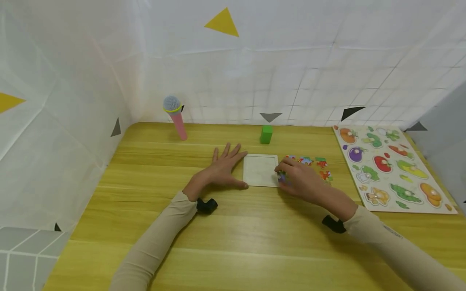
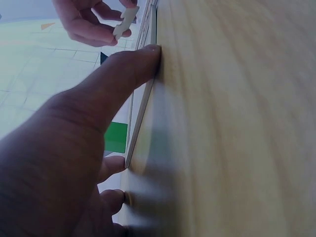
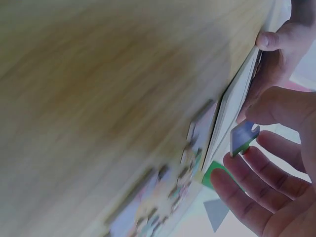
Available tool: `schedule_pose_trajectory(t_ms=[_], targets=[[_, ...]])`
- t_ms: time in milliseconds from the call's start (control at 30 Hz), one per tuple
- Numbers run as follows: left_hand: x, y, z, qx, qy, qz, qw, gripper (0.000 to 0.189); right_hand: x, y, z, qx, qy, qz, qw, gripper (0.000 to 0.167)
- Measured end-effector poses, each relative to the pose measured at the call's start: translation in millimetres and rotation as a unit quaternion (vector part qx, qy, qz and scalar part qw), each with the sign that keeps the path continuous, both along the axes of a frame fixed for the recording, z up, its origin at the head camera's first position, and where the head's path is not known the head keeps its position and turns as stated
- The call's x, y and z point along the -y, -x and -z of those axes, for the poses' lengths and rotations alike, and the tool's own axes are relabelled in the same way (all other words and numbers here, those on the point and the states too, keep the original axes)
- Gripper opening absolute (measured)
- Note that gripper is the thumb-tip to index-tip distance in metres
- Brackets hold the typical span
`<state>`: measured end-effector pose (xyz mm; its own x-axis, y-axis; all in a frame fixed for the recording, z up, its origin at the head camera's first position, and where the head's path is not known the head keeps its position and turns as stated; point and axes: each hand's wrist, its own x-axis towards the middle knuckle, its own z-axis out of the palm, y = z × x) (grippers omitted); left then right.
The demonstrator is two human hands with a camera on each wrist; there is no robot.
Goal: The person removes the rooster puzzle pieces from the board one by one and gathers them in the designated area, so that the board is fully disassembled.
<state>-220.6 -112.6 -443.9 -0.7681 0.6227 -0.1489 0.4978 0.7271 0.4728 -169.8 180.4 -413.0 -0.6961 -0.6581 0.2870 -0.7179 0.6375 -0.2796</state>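
Note:
A shallow pale puzzle tray lies on the wooden table with a bare inside. With fingers spread, my left hand rests at its left side, the thumb and a finger touching the corners. My right hand is above the tray's right edge and pinches a jigsaw piece between thumb and fingers. In the left wrist view, the pale side of that piece shows. More colourful jigsaw pieces lie just right of the tray, partly hidden by my right hand.
A green block stands behind the tray. Farther left is a pink toy microphone with a grey head. A vegetable peg puzzle board covers the table's right side. White sheeting hangs behind the table.

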Motion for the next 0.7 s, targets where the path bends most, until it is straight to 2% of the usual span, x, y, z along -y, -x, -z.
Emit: schedule_pose_trajectory(t_ms=[200, 400, 700], targets=[[-0.8, -0.3, 0.7, 0.001, 0.0, 0.002, 1.0, 0.112, -15.2, -4.0, -1.3, -0.015, 0.002, 0.003, 0.9999, 0.032], [-0.7, -1.2, -1.8, 0.001, -0.001, 0.004, 1.0, 0.112, -27.8, -9.1, -3.6, -0.004, -0.001, 0.018, 0.9998, 0.035], [-1.2, -2.2, -3.1, 0.003, -0.004, 0.004, 1.0, 0.111, -46.0, -15.3, -0.9, -0.016, -0.001, 0.033, 0.9993, 0.029]])
